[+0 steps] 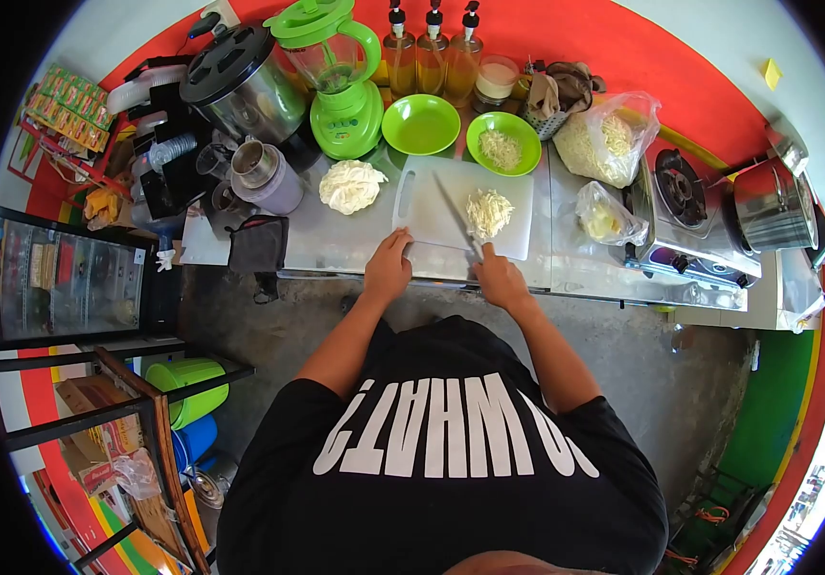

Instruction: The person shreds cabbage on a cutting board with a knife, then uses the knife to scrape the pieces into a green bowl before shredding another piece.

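My right hand [501, 278] is closed round the handle of a knife [453, 203], whose blade lies across the white cutting board [420, 216], pointing away from me. Right beside the blade is a pile of shredded cabbage [489, 213]. My left hand [389, 266] touches the board's near left corner; its fingers are pressed together, and whether they pinch the edge is too small to tell. A cut cabbage [351, 186] sits on the metal counter left of the board. Behind the board, a green bowl [504, 144] holds some shreds, next to another green bowl [421, 125].
A green blender [343, 115] and a large metal pot [245, 81] stand at the back left. Sauce bottles [432, 59] line the back. On the right are a bag of shredded cabbage [599, 144], a smaller bag [610, 218] and a stove [681, 187] beside a steel pot [772, 206].
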